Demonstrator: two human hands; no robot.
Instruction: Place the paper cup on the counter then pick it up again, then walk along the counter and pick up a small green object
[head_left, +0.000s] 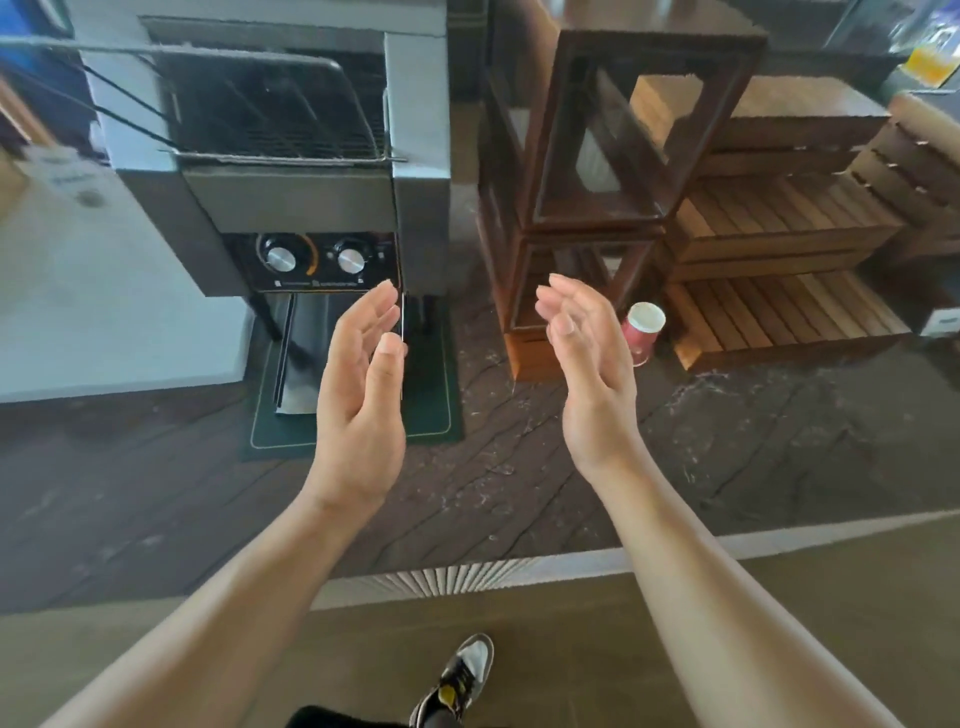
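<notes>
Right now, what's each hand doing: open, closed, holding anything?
Left hand: open, fingers relaxed, holding nothing, in front of the toaster.
Right hand: open, holding nothing, near the red paper cup.

The toaster (291, 171) is grey metal, smooth and a bit dull. Its rack (270, 114) is thin metal wire. The two knobs (280, 258) have shiny silver tops on a glossy black panel. The tray (306, 353) under it is shiny metal, and it sits on a dark green mat (436, 395) that looks soft and matt. The counter (519, 467) is dark wood with a rough grain. The crates (779, 312) are brown wooden slats. The frames (613, 130) are dark polished wood. The red cup (643, 332) is paper.
</notes>
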